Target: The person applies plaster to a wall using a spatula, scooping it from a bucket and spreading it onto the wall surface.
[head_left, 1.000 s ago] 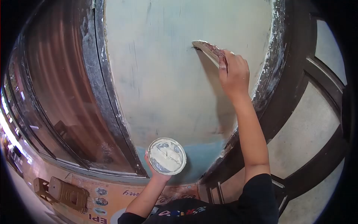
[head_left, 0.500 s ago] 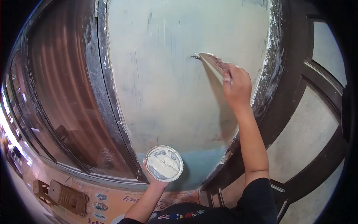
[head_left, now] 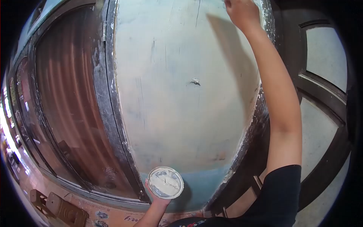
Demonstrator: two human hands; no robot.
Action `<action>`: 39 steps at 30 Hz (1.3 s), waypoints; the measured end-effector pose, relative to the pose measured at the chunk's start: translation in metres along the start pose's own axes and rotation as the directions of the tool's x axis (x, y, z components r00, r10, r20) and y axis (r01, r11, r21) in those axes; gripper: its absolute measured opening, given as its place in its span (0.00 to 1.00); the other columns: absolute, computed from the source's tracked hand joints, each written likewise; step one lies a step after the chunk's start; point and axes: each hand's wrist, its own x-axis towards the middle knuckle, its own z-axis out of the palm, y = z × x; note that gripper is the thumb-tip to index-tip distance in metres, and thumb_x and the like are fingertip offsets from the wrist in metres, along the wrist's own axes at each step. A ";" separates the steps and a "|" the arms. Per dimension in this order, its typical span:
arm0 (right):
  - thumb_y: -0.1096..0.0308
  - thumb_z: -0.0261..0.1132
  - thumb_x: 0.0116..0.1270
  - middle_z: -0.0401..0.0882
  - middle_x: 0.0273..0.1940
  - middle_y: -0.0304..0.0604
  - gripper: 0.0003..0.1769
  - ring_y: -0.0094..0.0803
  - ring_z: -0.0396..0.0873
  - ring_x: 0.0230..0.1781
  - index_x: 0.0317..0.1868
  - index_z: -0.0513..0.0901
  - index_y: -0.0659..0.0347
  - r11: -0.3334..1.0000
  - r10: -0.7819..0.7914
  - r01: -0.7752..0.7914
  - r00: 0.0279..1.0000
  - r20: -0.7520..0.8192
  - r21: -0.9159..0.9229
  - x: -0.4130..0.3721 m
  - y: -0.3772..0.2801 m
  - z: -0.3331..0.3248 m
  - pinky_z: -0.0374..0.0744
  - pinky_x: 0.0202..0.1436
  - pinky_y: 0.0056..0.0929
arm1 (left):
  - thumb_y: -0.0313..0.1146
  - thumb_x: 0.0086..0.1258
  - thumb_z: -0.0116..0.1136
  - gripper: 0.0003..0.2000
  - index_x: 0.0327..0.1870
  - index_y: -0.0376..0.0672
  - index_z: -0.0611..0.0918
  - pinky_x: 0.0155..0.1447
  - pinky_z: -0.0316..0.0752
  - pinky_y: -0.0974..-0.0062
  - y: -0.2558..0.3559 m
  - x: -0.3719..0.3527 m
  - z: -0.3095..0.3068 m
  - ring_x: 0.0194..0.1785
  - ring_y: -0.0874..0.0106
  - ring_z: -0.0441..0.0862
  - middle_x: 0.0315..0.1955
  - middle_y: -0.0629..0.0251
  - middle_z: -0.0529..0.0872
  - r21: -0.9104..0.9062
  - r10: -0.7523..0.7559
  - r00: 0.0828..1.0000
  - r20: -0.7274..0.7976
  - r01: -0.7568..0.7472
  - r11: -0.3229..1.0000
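Note:
My left hand [head_left: 158, 197] grips a round tub [head_left: 182, 189] from below and its left side. White putty [head_left: 165, 184] is smeared across the tub's top. High on the right, my right hand [head_left: 244, 15] is raised by the pale wall panel [head_left: 170, 109], its fingers curled and partly cut off by the upper edge of the view. The putty knife seen in it just before lies outside the view. A small dark, rough spot with a dab of putty [head_left: 195, 81] shows near the panel's middle.
A worn dark frame [head_left: 104, 75] borders the panel on the left, beside a glass window with a brown curtain [head_left: 72, 94]. To the right stands a dark door with pale panes [head_left: 326, 53]. Brown plastic stools [head_left: 62, 210] sit at lower left.
My right hand has moved up from the rough spot, taking the putty knife out of view. The view has tilted upward, so the panel and tub appear lower.

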 end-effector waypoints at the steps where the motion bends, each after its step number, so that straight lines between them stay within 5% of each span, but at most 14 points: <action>1: 0.70 0.55 0.65 0.84 0.36 0.49 0.14 0.49 0.83 0.36 0.47 0.85 0.51 1.000 -0.003 0.003 1.000 -0.006 0.004 0.010 0.002 0.008 0.79 0.41 0.45 | 0.69 0.64 0.42 0.36 0.63 0.51 0.75 0.66 0.70 0.48 0.000 0.001 -0.001 0.62 0.54 0.75 0.60 0.61 0.78 -0.002 0.006 1.000 0.004 -0.006 1.000; 6: 0.65 0.54 0.66 0.85 0.40 0.50 0.15 0.50 0.83 0.44 0.47 0.86 0.48 0.980 0.054 -0.076 0.992 0.118 0.186 0.027 -0.004 0.057 0.78 0.49 0.46 | 0.70 0.63 0.43 0.37 0.64 0.51 0.74 0.66 0.69 0.47 0.001 0.001 -0.010 0.63 0.54 0.74 0.62 0.60 0.76 0.027 0.048 0.998 -0.035 -0.047 0.999; 9: 0.63 0.53 0.67 0.85 0.42 0.51 0.14 0.50 0.82 0.47 0.44 0.86 0.51 0.994 -0.024 0.009 0.990 0.136 0.110 0.017 -0.010 0.064 0.77 0.51 0.45 | 0.70 0.63 0.43 0.37 0.65 0.51 0.74 0.66 0.69 0.47 0.002 0.001 -0.015 0.63 0.54 0.73 0.62 0.59 0.76 0.041 0.069 0.996 -0.059 -0.066 0.997; 13: 0.64 0.55 0.66 0.85 0.40 0.51 0.13 0.49 0.82 0.45 0.40 0.86 0.54 0.991 -0.019 -0.006 0.984 0.179 0.135 -0.008 -0.018 0.068 0.77 0.50 0.45 | 0.70 0.64 0.43 0.37 0.64 0.51 0.74 0.66 0.69 0.47 0.003 0.004 -0.023 0.63 0.54 0.74 0.61 0.59 0.77 0.042 0.070 0.993 -0.098 -0.066 0.997; 17: 0.67 0.58 0.61 0.84 0.34 0.47 0.12 0.46 0.82 0.39 0.42 0.86 0.54 0.988 -0.151 0.144 0.978 0.144 0.054 -0.057 -0.031 0.060 0.78 0.45 0.44 | 0.70 0.64 0.42 0.37 0.64 0.50 0.74 0.66 0.70 0.49 0.004 0.004 -0.022 0.62 0.54 0.75 0.60 0.58 0.78 0.023 0.038 0.992 -0.120 -0.036 0.999; 19: 0.64 0.65 0.62 0.84 0.45 0.40 0.15 0.44 0.81 0.46 0.50 0.81 0.48 0.977 -0.169 0.196 0.951 0.259 -0.081 -0.094 -0.040 0.049 0.78 0.46 0.44 | 0.69 0.65 0.42 0.37 0.64 0.50 0.74 0.66 0.69 0.50 0.005 0.005 -0.023 0.62 0.54 0.75 0.61 0.58 0.77 0.024 0.011 0.994 -0.111 -0.008 1.000; 26: 0.67 0.62 0.56 0.82 0.41 0.33 0.16 0.35 0.77 0.40 0.46 0.86 0.44 0.977 -0.212 0.200 0.912 0.352 0.071 -0.257 -0.097 0.003 0.72 0.42 0.41 | 0.71 0.65 0.41 0.38 0.65 0.50 0.73 0.67 0.69 0.50 0.012 0.001 -0.033 0.63 0.54 0.73 0.62 0.58 0.76 0.039 -0.093 0.987 -0.134 0.099 0.994; 30: 0.65 0.63 0.56 0.81 0.40 0.32 0.17 0.35 0.75 0.41 0.47 0.86 0.44 0.980 -0.145 0.043 0.826 0.544 0.195 -0.394 -0.140 -0.036 0.71 0.47 0.43 | 0.70 0.65 0.41 0.37 0.65 0.50 0.73 0.67 0.68 0.49 0.015 -0.001 -0.035 0.63 0.54 0.74 0.62 0.58 0.76 0.053 -0.070 0.986 -0.151 0.079 0.996; 35: 0.65 0.65 0.56 0.80 0.45 0.29 0.19 0.34 0.73 0.46 0.49 0.85 0.40 0.957 -0.110 -0.074 0.802 0.587 0.280 -0.568 -0.210 -0.066 0.69 0.52 0.52 | 0.70 0.65 0.41 0.37 0.65 0.49 0.74 0.67 0.68 0.49 0.016 -0.005 -0.045 0.63 0.53 0.74 0.61 0.57 0.76 0.104 -0.061 0.995 -0.080 0.069 0.992; 39: 0.63 0.70 0.51 0.80 0.48 0.29 0.21 0.35 0.73 0.48 0.49 0.85 0.40 0.920 -0.052 -0.229 0.733 0.679 0.318 -0.617 -0.241 -0.097 0.68 0.55 0.53 | 0.69 0.65 0.43 0.37 0.64 0.49 0.74 0.67 0.69 0.49 0.018 -0.011 -0.054 0.63 0.54 0.74 0.61 0.57 0.77 0.144 -0.050 0.993 -0.103 0.065 0.987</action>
